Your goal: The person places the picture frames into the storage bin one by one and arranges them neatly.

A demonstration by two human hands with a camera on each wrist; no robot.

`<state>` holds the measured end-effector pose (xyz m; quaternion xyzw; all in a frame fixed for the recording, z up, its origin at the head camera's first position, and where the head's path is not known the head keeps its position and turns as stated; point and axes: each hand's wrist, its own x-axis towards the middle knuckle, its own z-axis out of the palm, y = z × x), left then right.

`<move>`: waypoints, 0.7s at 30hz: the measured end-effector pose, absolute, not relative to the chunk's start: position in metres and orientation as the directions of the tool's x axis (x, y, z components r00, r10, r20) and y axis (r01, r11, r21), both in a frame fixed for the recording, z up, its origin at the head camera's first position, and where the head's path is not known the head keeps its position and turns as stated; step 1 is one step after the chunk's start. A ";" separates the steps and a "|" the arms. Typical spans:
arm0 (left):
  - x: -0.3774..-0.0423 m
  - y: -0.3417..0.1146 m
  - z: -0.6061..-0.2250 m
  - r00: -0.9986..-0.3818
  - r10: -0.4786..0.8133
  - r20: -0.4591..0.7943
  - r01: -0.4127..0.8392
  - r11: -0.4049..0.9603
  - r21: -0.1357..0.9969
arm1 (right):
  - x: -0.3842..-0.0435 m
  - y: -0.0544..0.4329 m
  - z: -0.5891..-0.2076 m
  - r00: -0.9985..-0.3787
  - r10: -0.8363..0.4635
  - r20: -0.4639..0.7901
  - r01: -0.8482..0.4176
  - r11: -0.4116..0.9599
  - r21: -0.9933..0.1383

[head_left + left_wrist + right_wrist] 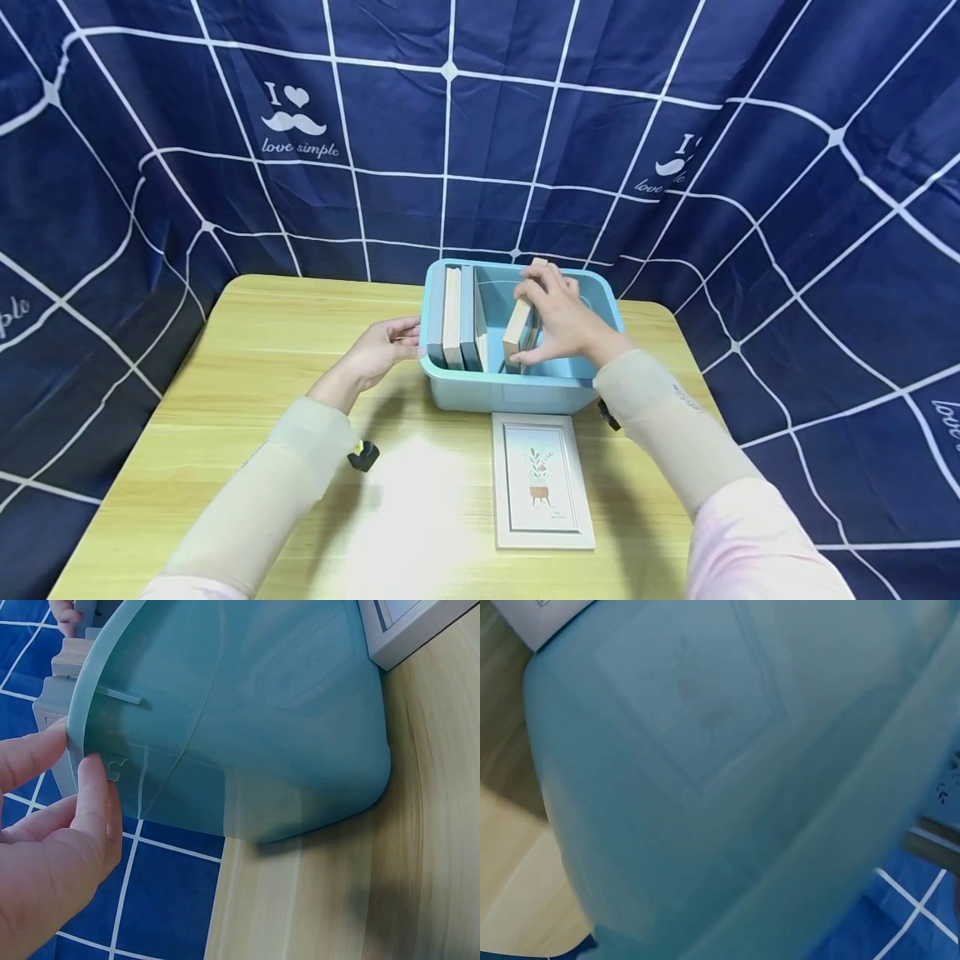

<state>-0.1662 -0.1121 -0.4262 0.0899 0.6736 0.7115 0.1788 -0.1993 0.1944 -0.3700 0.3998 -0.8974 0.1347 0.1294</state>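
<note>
A light blue plastic bin (510, 392) stands near the back of the table. My left hand (381, 346) is at its left end; in the left wrist view the thumb (45, 754) and forefinger of that hand pinch the rim (81, 705). Upright along the bin's left side stand several books (467, 317) with blue-grey covers and pale page edges. My right hand (558, 321) reaches into the bin from above and grips a tilted book (516, 329), thumb at its near end and fingers over the far end. In the right wrist view the bin wall hides this hand.
A white picture frame (543, 483) with a potted-plant print lies flat on the wooden table (315, 308), right up against the bin's near side. A dark blue gridded cloth (405, 125) hangs behind the table and along both sides.
</note>
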 end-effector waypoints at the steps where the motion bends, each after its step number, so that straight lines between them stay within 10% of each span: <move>1: -0.166 -0.112 -0.426 -0.920 0.375 -0.114 -0.134 -0.028 0.991 | -0.200 0.193 -0.371 -0.647 -0.687 0.330 -0.754 0.642 -0.141; 21: -0.166 -0.113 -0.426 -0.919 0.379 -0.107 -0.125 -0.022 0.992 | -0.217 0.175 -0.389 -0.598 -0.750 0.284 -0.800 0.580 -0.151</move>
